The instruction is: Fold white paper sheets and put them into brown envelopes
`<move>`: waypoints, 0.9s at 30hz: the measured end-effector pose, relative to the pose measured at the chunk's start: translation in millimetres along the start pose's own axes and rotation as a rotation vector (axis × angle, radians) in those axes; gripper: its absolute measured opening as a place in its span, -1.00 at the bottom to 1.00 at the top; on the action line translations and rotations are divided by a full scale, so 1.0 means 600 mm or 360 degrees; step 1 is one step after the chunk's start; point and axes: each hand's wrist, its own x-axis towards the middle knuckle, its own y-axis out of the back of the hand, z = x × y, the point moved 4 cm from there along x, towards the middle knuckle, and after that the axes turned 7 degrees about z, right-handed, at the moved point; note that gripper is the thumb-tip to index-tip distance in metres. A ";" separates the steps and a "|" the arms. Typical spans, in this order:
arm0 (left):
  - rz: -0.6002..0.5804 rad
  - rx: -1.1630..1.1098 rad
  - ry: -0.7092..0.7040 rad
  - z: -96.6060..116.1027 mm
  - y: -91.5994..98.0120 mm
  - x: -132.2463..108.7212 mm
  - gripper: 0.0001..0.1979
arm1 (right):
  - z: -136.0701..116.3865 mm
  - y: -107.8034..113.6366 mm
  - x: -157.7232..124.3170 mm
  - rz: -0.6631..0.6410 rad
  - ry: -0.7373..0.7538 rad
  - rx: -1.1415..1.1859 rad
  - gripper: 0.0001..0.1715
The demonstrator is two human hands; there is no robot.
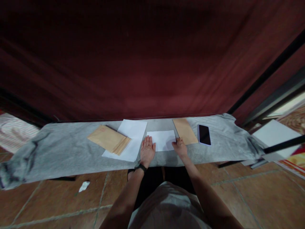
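Note:
A small white sheet of paper [163, 140] lies in front of me on the grey cloth; I cannot tell whether it is folded. My left hand [147, 151] rests flat with fingers stretched out, over the sheet's left edge. At the right edge, my right hand [180, 147] has its fingers curled and its thumb on the paper, gripping that edge. Just beyond the right hand is a single brown envelope [187, 130], partly behind the fingers. To the left, a fanned stack of brown envelopes [107, 138] lies partly over larger white paper [133, 135].
A grey cloth [71, 152] covers the long narrow table. On the right lies a phone [204, 135] with a dark screen. A dark red surface [147, 82] rises behind the table. Crumpled white paper [84, 186] is on the tiled floor [59, 200].

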 end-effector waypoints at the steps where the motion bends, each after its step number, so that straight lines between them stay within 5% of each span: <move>1: 0.0008 -0.0031 0.0000 -0.002 0.003 0.000 -0.41 | 0.000 0.003 0.002 -0.0031 0.0004 0.0055 -0.80; 5: 0.0083 -0.0260 -0.0113 0.009 0.028 -0.013 -0.41 | -0.016 0.015 -0.008 -0.0122 0.0023 0.0353 -0.74; 9: 0.0117 -0.0671 -0.0277 0.062 0.062 -0.033 -0.21 | -0.074 0.033 -0.035 -0.0205 0.0136 0.0810 -0.63; 11: 0.0171 -0.1007 -0.0073 0.083 0.081 -0.030 -0.27 | -0.113 0.045 -0.048 -0.0319 0.0271 0.1056 -0.62; 14: 0.0245 -0.1868 0.0552 0.090 0.102 -0.013 -0.47 | -0.147 0.065 -0.054 -0.0368 0.0381 0.1228 -0.57; 18: 0.0337 -0.2692 0.1207 0.085 0.116 0.002 -0.48 | -0.112 0.068 -0.045 -0.0053 -0.0011 0.1353 -0.50; 20: 0.0269 -0.3023 0.1382 0.090 0.113 0.000 -0.52 | -0.081 0.048 -0.050 -0.0125 -0.0234 0.1411 -0.44; 23: 0.0184 -0.3174 0.1530 0.097 0.099 -0.014 -0.63 | -0.044 0.011 -0.064 -0.0362 -0.0432 0.1544 -0.39; 27: -0.0011 -0.3026 0.1713 0.093 0.065 -0.043 -0.79 | -0.012 -0.004 -0.055 -0.0240 -0.0331 0.1338 -0.44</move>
